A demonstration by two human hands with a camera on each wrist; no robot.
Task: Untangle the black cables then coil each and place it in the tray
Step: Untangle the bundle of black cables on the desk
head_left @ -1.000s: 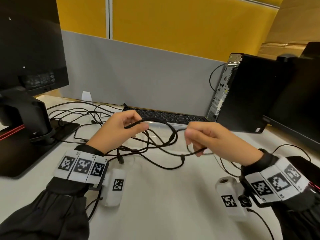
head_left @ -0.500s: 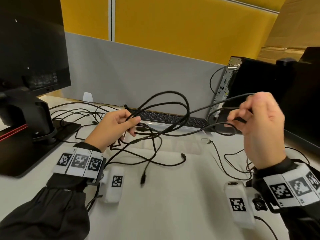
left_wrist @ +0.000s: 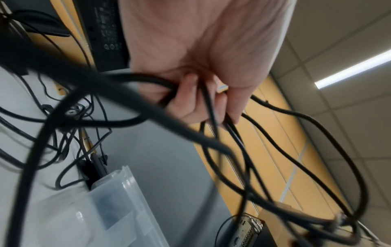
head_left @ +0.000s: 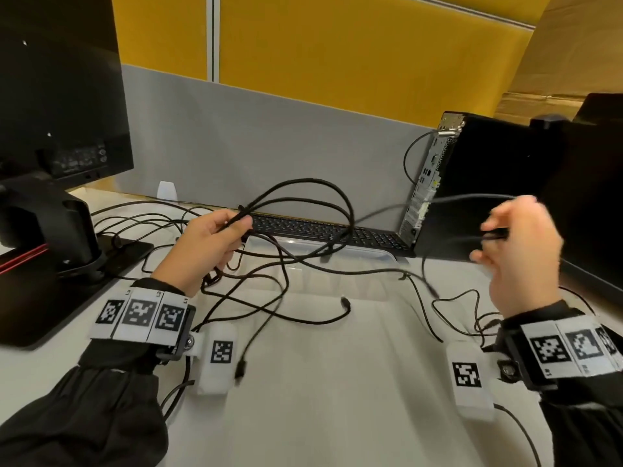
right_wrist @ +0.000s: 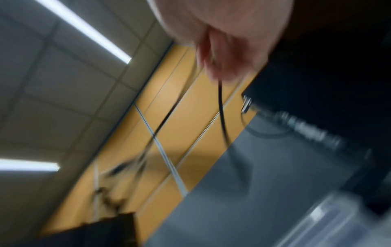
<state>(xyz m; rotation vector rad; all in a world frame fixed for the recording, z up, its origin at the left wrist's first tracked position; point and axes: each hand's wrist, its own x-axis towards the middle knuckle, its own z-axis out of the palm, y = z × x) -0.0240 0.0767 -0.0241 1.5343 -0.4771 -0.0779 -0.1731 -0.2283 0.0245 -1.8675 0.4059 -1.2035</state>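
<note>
Near: loose plug ends [head_left: 240, 365] dangling lower over table [head_left: 337, 399] than half a second ago. Mid: left hand [head_left: 209, 246] curled round black cables [head_left: 303, 210], lifted slightly; loops arching above clear tray [head_left: 364, 254], none in it. Right hand [head_left: 519, 251] pinching one cable strand, blurred, about as high as before. Far: keyboard [head_left: 323, 230], computer tower [head_left: 472, 183].
</note>
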